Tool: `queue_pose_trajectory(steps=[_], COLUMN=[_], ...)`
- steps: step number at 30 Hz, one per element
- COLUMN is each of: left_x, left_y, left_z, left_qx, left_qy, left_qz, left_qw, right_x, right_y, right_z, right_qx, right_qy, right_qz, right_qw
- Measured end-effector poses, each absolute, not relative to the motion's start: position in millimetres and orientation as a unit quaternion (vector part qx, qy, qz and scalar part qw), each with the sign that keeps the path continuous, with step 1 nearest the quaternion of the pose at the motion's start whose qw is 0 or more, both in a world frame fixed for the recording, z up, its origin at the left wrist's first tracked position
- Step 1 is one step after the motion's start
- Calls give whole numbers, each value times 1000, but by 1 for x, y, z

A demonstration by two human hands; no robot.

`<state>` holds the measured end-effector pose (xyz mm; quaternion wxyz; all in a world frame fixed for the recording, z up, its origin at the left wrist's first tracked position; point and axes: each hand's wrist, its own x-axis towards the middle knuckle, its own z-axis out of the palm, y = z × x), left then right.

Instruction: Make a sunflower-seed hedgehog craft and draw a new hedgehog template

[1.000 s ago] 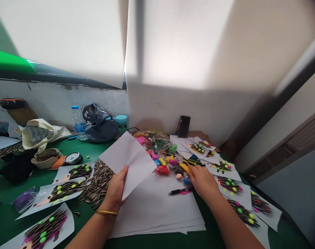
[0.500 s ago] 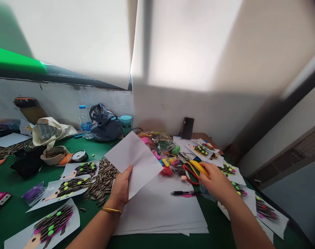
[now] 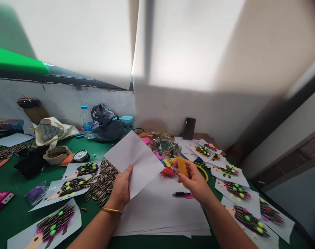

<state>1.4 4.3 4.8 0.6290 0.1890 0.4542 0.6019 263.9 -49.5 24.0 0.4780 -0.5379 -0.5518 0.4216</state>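
Observation:
My left hand [image 3: 122, 186] is closed on a white sheet of paper [image 3: 135, 166], thumb on top, tilted above a stack of white paper [image 3: 162, 214]. In my right hand [image 3: 195, 181] is a yellow utility knife [image 3: 182, 167], its grey blade end pointing up and away, to the right of the sheet and apart from it. Below that hand, a black pen [image 3: 180, 194] lies on the stack. A yellow loop handle [image 3: 204, 173] shows just behind my right hand; the rest of it is hidden.
Sunflower seeds [image 3: 104, 180] are heaped left of the stack. Seed-covered hedgehog pictures [image 3: 56, 221] lie at left, and more pictures [image 3: 235, 190] at right. Bagged coloured clay [image 3: 168, 171], a phone [image 3: 189, 128], a blue bag [image 3: 108, 129] and a bottle [image 3: 87, 121] stand behind.
My right hand has moved left with the yellow utility knife, closer to the sheet, and the knife has turned more upright. My left hand and its sheet have stayed nearly still.

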Motion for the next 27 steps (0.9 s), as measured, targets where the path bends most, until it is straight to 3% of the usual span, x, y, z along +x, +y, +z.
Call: queue_pose_trajectory(steps=[8, 21, 27], left_x=[2, 2, 2], left_y=[2, 5, 5], left_z=[9, 8, 11], left_qx=[200, 200, 195], left_qy=[451, 465, 467], left_qz=[598, 604, 607], left_qw=[632, 616, 613], right_x=[241, 243, 244], right_y=[-61, -61, -59], right_z=[8, 10, 9], right_qx=[-561, -438, -428], right_qy=[-544, -434, -436], right_qz=[462, 596, 613], right_qw=[420, 514, 502])
